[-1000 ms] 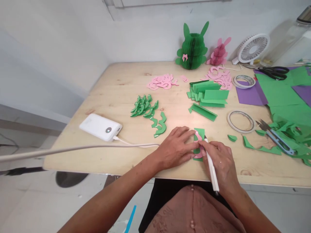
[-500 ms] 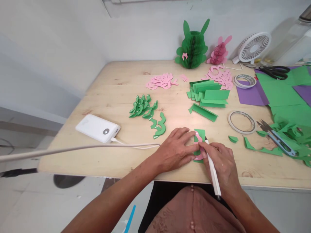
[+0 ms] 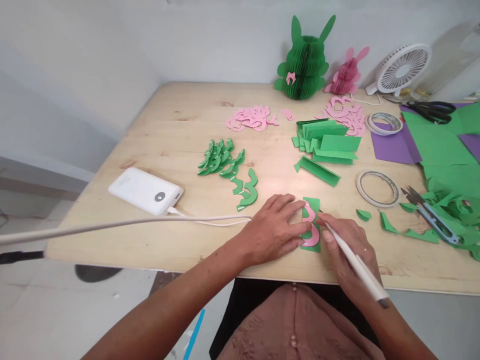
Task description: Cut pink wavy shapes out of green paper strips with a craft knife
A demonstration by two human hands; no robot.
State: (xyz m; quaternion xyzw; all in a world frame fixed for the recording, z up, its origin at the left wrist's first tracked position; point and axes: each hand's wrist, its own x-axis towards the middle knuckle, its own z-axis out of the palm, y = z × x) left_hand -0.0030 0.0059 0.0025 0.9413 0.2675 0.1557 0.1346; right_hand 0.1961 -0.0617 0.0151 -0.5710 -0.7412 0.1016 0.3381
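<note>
A pink curved paper cutout lies on a small green paper strip near the table's front edge. My left hand rests flat with its fingers spread, their tips pressing the cutout's left side. In my right hand is a white pen, held slanted with its dark end low to the right. The pen's tip is mostly hidden by my fingers, close to the strip's right edge. Left of the strip lie several green scalloped paper pieces with small white marks.
Folded green papers lie behind my hands, with pink cutouts farther back. Right are a tape roll, snips and green scraps. A white power bank with a cable sits left; a green paper rabbit stands behind.
My right hand has moved right, off the pink cutout, and the pen now leans lower. More of the cutout shows. My left hand stays pressed in place; the view has shifted slightly.
</note>
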